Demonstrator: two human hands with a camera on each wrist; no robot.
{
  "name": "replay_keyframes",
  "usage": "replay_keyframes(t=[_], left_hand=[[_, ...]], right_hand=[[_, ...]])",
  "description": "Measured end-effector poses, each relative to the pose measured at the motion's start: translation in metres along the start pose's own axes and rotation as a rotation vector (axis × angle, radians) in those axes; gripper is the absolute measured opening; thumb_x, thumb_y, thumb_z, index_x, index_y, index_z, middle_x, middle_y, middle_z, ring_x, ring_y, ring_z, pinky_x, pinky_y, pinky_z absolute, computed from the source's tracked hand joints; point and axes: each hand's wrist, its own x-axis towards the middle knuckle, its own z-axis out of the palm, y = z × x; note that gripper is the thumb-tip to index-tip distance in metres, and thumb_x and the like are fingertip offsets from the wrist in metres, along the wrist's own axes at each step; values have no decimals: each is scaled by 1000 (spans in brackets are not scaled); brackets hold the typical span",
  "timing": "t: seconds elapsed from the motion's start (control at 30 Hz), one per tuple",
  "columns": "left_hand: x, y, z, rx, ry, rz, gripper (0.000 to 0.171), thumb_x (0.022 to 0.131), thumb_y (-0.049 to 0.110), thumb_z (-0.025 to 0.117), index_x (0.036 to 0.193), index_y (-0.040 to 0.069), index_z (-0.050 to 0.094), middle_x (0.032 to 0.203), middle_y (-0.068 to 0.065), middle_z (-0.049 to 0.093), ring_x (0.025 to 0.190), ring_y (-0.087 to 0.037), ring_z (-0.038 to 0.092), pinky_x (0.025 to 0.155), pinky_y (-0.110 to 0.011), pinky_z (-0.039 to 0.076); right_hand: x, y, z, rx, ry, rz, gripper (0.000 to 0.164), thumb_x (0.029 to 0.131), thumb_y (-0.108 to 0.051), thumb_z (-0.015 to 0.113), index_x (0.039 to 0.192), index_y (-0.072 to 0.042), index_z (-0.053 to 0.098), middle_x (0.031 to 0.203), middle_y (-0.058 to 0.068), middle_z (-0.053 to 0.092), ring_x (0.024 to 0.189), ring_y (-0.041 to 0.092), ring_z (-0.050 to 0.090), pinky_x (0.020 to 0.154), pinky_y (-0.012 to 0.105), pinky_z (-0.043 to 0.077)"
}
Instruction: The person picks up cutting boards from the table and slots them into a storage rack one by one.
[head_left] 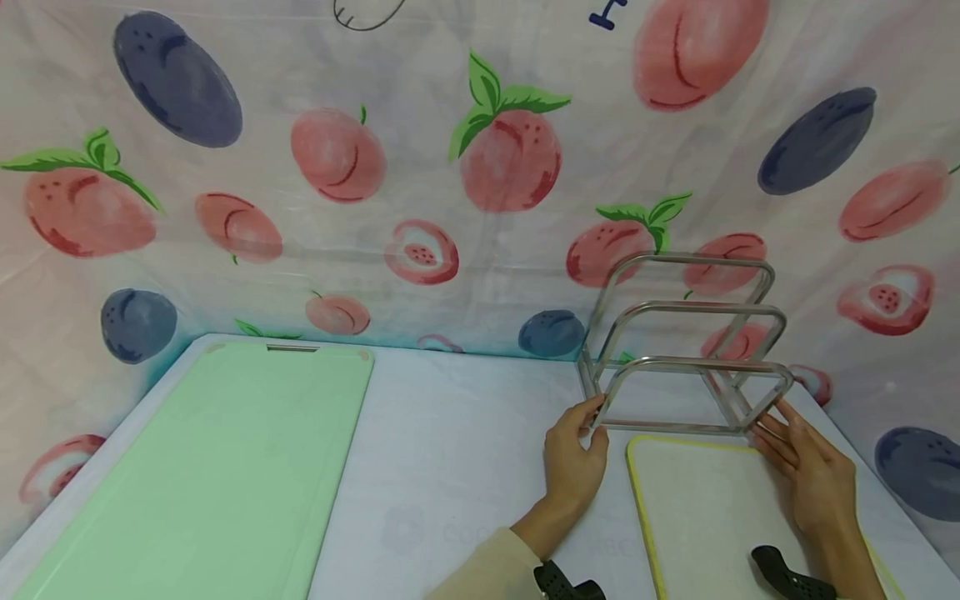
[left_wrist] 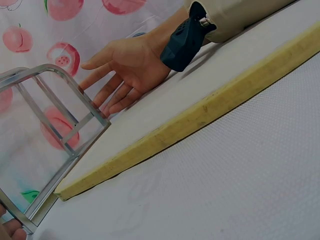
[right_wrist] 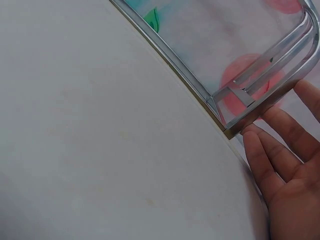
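Shows silver on the three-looped metal-tube rack (head_left: 697, 307). Reads uniform pale green on the large rectangular board (head_left: 217, 467), off-white with yellow edging on the smaller flat board (head_left: 705, 508). Carries pink-red fruits (head_left: 511, 167), green leaves (head_left: 538, 99) and dark blue ovals (head_left: 177, 79) across the pale draped sheet (head_left: 420, 83). Presents white on the flat tabletop (head_left: 450, 433), beige on the cloth sleeve (head_left: 487, 571), black on the wrist straps (head_left: 553, 580).

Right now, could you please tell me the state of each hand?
Left hand: closed, pinching the three-hoop metal rack.
Right hand: open, extended fingers touching the rack's right side.

Right hand (left_wrist: 131, 62) against the side of a metal rack (left_wrist: 77, 128) beside a yellow-edged board (left_wrist: 200, 110)
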Motion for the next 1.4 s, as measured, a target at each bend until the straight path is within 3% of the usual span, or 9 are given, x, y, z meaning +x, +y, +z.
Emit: replay_keyframes(t=[0.23,0.6,1.4], left_hand=[[1,1,-1,-3,4,1,40,73,-6,57,109,10,63,96,-5,64,85,-17,60,68,-28,50],[1,1,-1,-13,30,8,39,72,-8,58,107,10,64,93,-5,65,82,-18,60,66,-28,50],[1,0,-1,-14,46,-24,39,73,-8,57,106,10,64,94,-5,65,83,-17,60,67,-29,49]], right_hand=[[1,1,2,34,8,1,43,95,-14,40,134,2,35,110,7,61,93,18,61,75,27,45],[2,1,3,154,-65,-30,42,95,-6,37,133,9,30,109,16,60,93,24,60,76,31,44],[2,3,1,69,1,26,44,94,-16,41,134,1,35,111,8,61,95,19,59,75,29,43]])
